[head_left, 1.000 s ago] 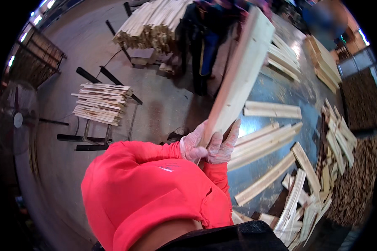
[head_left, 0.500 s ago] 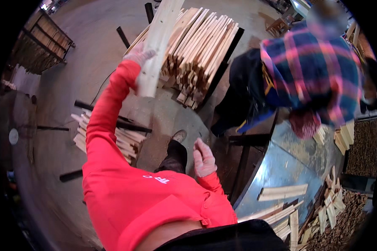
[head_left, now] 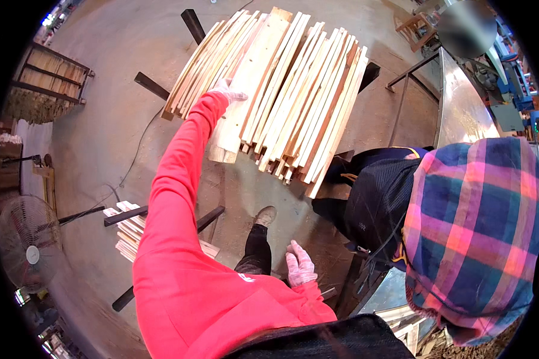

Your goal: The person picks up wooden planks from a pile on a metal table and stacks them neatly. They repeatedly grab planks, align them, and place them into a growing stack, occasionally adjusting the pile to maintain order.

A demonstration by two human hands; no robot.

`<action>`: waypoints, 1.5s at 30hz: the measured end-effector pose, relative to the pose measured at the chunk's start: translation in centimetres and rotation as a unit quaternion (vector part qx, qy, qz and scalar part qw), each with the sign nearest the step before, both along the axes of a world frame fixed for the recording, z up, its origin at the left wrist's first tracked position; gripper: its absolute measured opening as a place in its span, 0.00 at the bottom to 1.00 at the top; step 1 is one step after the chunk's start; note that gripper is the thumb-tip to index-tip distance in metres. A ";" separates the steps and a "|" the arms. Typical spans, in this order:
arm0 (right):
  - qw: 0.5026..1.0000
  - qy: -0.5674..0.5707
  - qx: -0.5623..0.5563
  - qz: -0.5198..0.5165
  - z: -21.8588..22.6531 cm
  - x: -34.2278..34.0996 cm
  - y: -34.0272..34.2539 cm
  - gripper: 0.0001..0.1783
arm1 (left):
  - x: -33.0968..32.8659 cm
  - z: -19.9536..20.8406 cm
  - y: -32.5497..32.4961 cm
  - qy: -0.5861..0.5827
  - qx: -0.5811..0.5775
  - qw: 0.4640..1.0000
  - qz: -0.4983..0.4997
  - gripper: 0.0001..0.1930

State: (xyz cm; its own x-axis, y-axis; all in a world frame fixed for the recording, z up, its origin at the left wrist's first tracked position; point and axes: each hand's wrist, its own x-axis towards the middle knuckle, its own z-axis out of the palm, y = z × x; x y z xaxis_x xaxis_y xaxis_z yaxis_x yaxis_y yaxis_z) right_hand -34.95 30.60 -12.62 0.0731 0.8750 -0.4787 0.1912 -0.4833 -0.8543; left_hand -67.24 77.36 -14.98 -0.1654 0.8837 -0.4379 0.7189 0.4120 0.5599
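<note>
My left hand (head_left: 229,91), in a pale glove, grips the left edge of a wide wooden board (head_left: 254,75). Its fingers lie over the top face; what is beneath the board is hidden. The board lies along a stack of narrow wooden strips (head_left: 308,96), its near end jutting out toward me. My right hand (head_left: 299,264), also gloved, hovers in front of my body with its fingers loosely apart and nothing in them.
A co-worker in a plaid hooded top (head_left: 473,221) bends close on the right, beside a metal table (head_left: 386,293). Dark rack bars (head_left: 151,85) stick out left of the stack. More strips (head_left: 132,230) lie lower left, near a fan (head_left: 30,242).
My left hand has brought the board down onto the stack, where it was held raised and tilted before. The co-worker has come nearer and lower. My right hand stays empty.
</note>
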 end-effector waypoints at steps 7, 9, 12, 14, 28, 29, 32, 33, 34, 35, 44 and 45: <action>1.000 0.011 -0.009 0.010 -1.0 0.5 2.0 0.24 | 1.0 -0.5 2.4 -0.090 -0.047 0.993 0.056 0.49; 0.999 0.010 -0.033 0.001 -2.5 1.0 1.3 0.24 | 1.2 -0.9 3.0 -0.127 -0.054 0.990 0.043 0.47; 0.997 0.023 -0.079 0.003 -3.3 1.4 0.2 0.25 | 1.4 -1.8 3.3 -0.158 -0.066 0.985 0.034 0.45; 0.996 0.021 -0.089 -0.014 -3.3 1.3 0.7 0.24 | 1.6 -2.1 3.8 -0.171 -0.069 0.983 0.027 0.43; 0.994 -0.069 -0.084 0.019 -2.7 1.8 2.1 0.24 | 6.6 6.7 2.9 0.202 -0.007 0.978 -0.049 0.52; 0.994 -0.070 -0.086 0.016 -2.9 1.6 2.0 0.24 | 6.8 5.7 3.0 0.226 -0.009 0.972 -0.058 0.53; 0.994 -0.059 -0.091 -0.004 -3.6 1.1 1.7 0.24 | 8.4 3.6 3.5 0.215 0.052 0.974 -0.053 0.54; 0.994 -0.055 -0.091 -0.013 -2.8 1.0 1.7 0.24 | 9.2 2.3 3.4 0.196 0.105 0.974 -0.041 0.54; 0.994 -0.050 -0.090 -0.026 -2.1 0.8 1.7 0.25 | 10.1 1.3 3.3 0.174 0.158 0.971 -0.034 0.55; 0.988 -0.114 -0.104 0.016 -0.5 1.0 2.1 0.26 | 11.6 0.7 3.4 0.177 0.245 0.953 -0.027 0.58; 0.956 -0.262 -0.081 -0.105 6.2 4.2 -6.7 0.23 | 8.0 -0.2 10.1 -0.005 0.333 0.930 -0.156 0.40; 0.945 -0.286 -0.038 -0.154 5.9 4.9 -11.3 0.22 | 9.4 -0.1 8.8 -0.030 0.342 0.925 -0.165 0.38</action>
State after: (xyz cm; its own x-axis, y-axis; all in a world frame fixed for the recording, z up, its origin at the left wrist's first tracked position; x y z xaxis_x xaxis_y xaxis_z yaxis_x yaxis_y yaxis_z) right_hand -30.03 19.28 -6.74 0.5850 0.7342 -0.3444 0.4515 -0.6477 -0.6137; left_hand -57.88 86.13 -15.06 0.1695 0.9554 0.2418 0.7021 -0.2893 0.6506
